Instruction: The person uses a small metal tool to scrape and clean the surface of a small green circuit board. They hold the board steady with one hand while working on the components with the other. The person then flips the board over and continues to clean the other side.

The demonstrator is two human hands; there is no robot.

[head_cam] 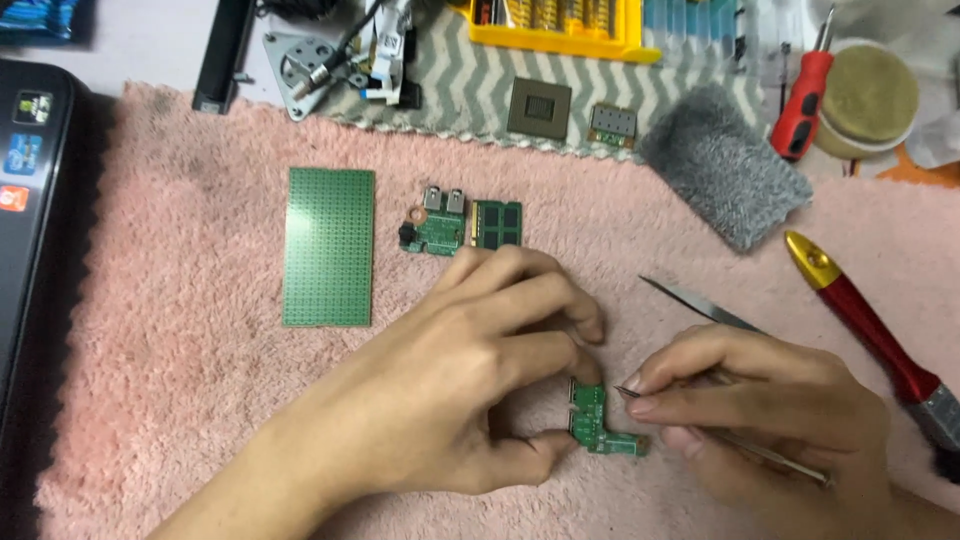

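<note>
On pink towel (200, 400), left hand (470, 380) pinching green L-shaped board (592, 415), right hand (760, 405) gripping tweezers (700, 380)

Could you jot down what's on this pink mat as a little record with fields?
Surface: fluffy pink mat
Left hand: pinches a small L-shaped green circuit board
Right hand: holds metal tweezers, tip at the board's edge
Also on mat: large green perforated board, two small boards, grey cloth, red-handled brush
Far edge: red screwdriver, yellow tool case

Left hand (490, 370) curls fingers pinched together; right hand (760, 405) is closed in a pen-like grip.
</note>
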